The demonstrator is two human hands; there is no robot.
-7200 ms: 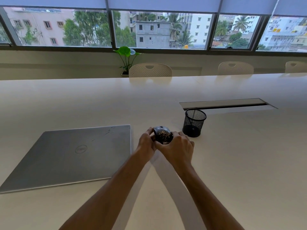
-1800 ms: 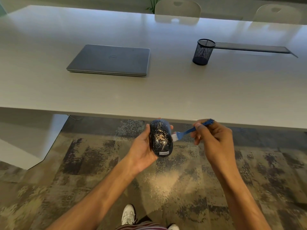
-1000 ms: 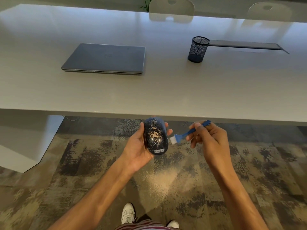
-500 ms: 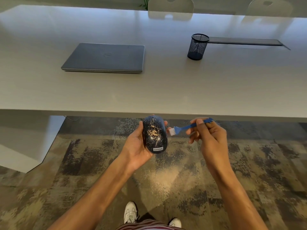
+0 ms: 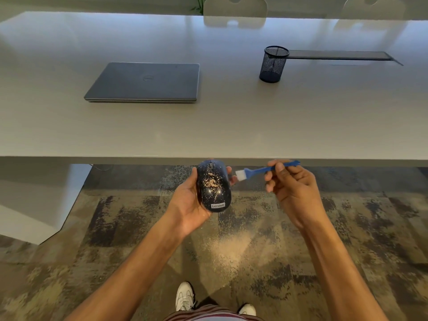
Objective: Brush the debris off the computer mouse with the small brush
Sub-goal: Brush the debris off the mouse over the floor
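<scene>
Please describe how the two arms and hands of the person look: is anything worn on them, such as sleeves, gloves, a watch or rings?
Both arms are bare from the lower picture edge to the fingertips: no sleeves and no gloves. The left hand and the right hand show no watch, bracelet or ring on the sides facing the camera. The forearms are slim and long in this wide-angle view. No markings are visible on them.

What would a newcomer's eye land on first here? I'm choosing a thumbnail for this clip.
First the dark computer mouse, speckled with tan debris, held in the left hand over the carpet just off the table's edge. Next the small blue brush in the right hand, bristles just beside the mouse. Below lies a pale patch of fallen dust on the carpet.
</scene>
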